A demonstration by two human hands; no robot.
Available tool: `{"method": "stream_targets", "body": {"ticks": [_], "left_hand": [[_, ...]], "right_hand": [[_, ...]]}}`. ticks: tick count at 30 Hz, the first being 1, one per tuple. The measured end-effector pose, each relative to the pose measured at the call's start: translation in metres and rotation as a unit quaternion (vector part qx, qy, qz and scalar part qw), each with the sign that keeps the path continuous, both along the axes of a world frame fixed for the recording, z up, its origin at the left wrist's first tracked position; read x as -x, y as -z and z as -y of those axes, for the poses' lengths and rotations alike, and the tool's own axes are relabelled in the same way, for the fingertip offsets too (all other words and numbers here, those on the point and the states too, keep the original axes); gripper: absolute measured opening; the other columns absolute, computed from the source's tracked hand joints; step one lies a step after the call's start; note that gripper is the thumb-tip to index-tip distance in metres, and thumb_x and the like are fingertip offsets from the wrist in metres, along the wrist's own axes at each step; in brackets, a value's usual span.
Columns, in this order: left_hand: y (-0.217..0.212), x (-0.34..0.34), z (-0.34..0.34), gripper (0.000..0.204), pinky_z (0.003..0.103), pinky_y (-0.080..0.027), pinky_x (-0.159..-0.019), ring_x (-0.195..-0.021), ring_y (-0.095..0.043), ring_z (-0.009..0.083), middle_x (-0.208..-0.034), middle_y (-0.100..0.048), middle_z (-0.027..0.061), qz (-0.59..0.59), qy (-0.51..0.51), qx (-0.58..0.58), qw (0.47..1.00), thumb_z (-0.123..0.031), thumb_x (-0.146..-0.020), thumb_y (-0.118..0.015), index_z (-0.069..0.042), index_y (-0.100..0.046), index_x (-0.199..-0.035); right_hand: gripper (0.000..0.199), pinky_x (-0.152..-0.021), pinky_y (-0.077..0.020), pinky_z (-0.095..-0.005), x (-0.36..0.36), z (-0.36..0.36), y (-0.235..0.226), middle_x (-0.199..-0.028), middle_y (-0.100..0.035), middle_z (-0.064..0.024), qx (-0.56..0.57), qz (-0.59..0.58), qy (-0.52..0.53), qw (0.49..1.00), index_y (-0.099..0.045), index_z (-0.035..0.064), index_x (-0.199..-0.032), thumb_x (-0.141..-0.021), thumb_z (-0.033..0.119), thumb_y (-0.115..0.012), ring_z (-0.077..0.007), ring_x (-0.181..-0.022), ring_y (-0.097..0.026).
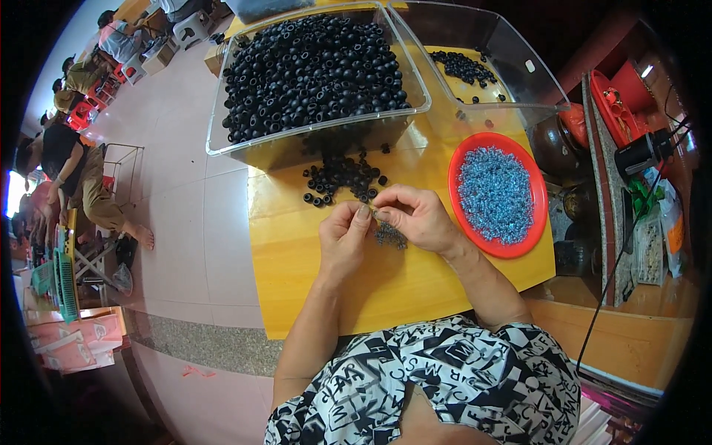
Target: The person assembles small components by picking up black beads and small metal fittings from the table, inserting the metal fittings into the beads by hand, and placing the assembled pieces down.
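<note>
My left hand (344,239) and my right hand (421,222) meet over the yellow table, fingertips pinched close together. Whatever lies between the fingers is too small and too covered to name. Just beyond the fingertips is a loose pile of small black hollow caps (343,176). Partly under my right hand sits a little heap of blue-grey bits (390,236). To the right, a red oval tray (542,204) holds a mound of tiny shiny blue pieces (495,194).
A large clear bin (319,127) full of black caps stands at the back; a second clear bin (512,104) beside it holds fewer. A stone-edged shelf (610,222) with a hanging black cable (621,267) is at right. Other people sit or stand at far left.
</note>
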State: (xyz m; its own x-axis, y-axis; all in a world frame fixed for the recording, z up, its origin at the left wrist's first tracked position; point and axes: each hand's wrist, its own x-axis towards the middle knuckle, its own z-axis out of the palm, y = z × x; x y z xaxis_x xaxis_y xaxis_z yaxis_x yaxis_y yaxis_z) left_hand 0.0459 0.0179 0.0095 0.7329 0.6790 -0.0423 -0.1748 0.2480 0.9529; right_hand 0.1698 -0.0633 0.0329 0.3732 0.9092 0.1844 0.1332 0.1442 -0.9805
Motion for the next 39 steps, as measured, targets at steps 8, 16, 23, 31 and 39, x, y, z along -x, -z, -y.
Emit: {"method": "stream_targets", "body": {"ticks": [8,16,23,31,39], "left_hand": [[-0.003,-0.003,0.005,0.007,0.020,-0.040,-0.058,-0.064,-0.047,0.0061,-0.072,-0.053,0.0005,0.052,-0.058,-0.159,0.984,-0.003,-0.081,-0.057,0.001,-0.055,-0.085],[0.003,-0.004,0.006,0.020,0.019,-0.035,-0.050,-0.056,-0.044,0.0068,-0.063,-0.051,0.0009,-0.021,-0.048,-0.111,0.992,-0.016,-0.087,-0.048,-0.002,-0.053,-0.073],[-0.002,0.000,-0.001,0.026,0.021,-0.035,-0.046,-0.049,-0.042,0.0063,-0.058,-0.050,0.0011,-0.009,0.012,0.042,0.999,-0.018,-0.089,-0.045,-0.004,-0.049,-0.067],[-0.001,0.000,-0.004,0.013,0.020,-0.039,-0.054,-0.061,-0.050,0.0075,-0.069,-0.056,0.0023,0.002,-0.013,0.058,0.998,-0.015,-0.084,-0.054,-0.003,-0.055,-0.078],[0.000,0.001,-0.004,0.009,0.020,-0.045,-0.064,-0.071,-0.055,0.0097,-0.080,-0.059,0.0047,0.001,-0.001,0.065,0.998,-0.002,-0.078,-0.058,-0.001,-0.056,-0.087]], "right_hand": [[0.011,-0.062,-0.0425,-0.0204,-0.008,0.002,0.004,-0.076,-0.055,0.0007,0.096,-0.073,-0.047,0.992,-0.057,-0.0009,-0.085,-0.083,0.010,-0.056,-0.0052,-0.070,-0.049],[0.006,-0.064,-0.0429,-0.0213,0.001,0.001,0.002,-0.078,-0.055,-0.0039,-0.030,0.061,0.004,0.998,-0.055,-0.0022,-0.086,-0.080,0.001,-0.054,-0.0096,-0.073,-0.051],[0.012,-0.070,-0.0443,-0.0219,0.005,0.000,0.004,-0.081,-0.055,-0.0040,-0.049,0.020,0.016,0.998,-0.055,-0.0018,-0.091,-0.079,-0.003,-0.053,-0.0110,-0.078,-0.053],[0.021,-0.077,-0.0434,-0.0218,-0.013,0.001,0.005,-0.091,-0.056,-0.0048,0.000,-0.087,0.042,0.995,-0.052,-0.0024,-0.102,-0.081,0.000,-0.055,-0.0101,-0.086,-0.053],[0.024,-0.076,-0.0437,-0.0214,-0.028,0.000,0.021,-0.088,-0.056,-0.0037,0.040,-0.001,0.107,0.993,-0.053,-0.0028,-0.103,-0.079,-0.004,-0.053,-0.0096,-0.084,-0.053]]}}
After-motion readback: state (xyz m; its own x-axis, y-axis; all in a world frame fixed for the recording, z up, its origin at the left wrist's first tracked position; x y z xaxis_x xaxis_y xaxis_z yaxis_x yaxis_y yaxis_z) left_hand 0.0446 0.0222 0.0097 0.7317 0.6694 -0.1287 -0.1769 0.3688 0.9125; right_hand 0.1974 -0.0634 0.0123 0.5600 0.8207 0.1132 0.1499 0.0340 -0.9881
